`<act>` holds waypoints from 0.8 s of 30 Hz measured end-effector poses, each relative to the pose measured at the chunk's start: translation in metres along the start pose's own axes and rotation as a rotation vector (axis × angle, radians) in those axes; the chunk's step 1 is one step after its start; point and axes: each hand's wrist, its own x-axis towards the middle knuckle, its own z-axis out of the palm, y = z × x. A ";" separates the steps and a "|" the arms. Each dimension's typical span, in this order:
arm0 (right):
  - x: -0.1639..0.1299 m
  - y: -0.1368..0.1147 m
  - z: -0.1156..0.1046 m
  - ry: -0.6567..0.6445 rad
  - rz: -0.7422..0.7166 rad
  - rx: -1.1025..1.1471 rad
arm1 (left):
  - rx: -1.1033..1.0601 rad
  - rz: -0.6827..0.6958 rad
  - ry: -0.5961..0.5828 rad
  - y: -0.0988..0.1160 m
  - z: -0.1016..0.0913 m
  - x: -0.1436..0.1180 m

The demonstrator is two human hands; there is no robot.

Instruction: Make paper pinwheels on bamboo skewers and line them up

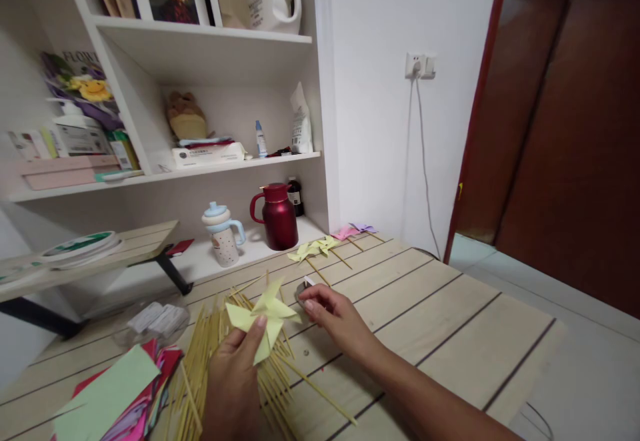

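Note:
My left hand pinches a pale yellow paper pinwheel between thumb and fingers. It is held up over a spread of thin bamboo sticks on the table. To the right, my right hand is closed, with thumb and fingertips together at a small dark grey object with a white bit at its top. What kind of thing that is, I cannot make out. A single stick points out toward the front right, below the pinwheel.
Several finished paper pinwheels on sticks lie at the table's back edge. Coloured paper sheets are stacked at the front left, near a clear plastic pack. A red jug and a speckled cup stand behind.

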 end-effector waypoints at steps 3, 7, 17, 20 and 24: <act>0.000 -0.005 -0.002 0.017 -0.010 0.091 | 0.062 -0.064 -0.103 -0.005 -0.003 0.002; -0.001 -0.009 0.000 -0.045 0.066 0.222 | 0.135 -0.080 -0.076 -0.011 -0.012 0.001; -0.007 -0.003 0.013 -0.163 0.146 0.188 | 0.012 -0.095 -0.096 -0.018 -0.017 -0.001; -0.007 -0.009 0.015 -0.154 0.147 0.203 | 0.048 -0.131 -0.121 -0.019 -0.018 0.001; -0.008 -0.017 0.016 -0.159 0.134 0.193 | 0.144 -0.152 -0.106 -0.016 -0.019 -0.001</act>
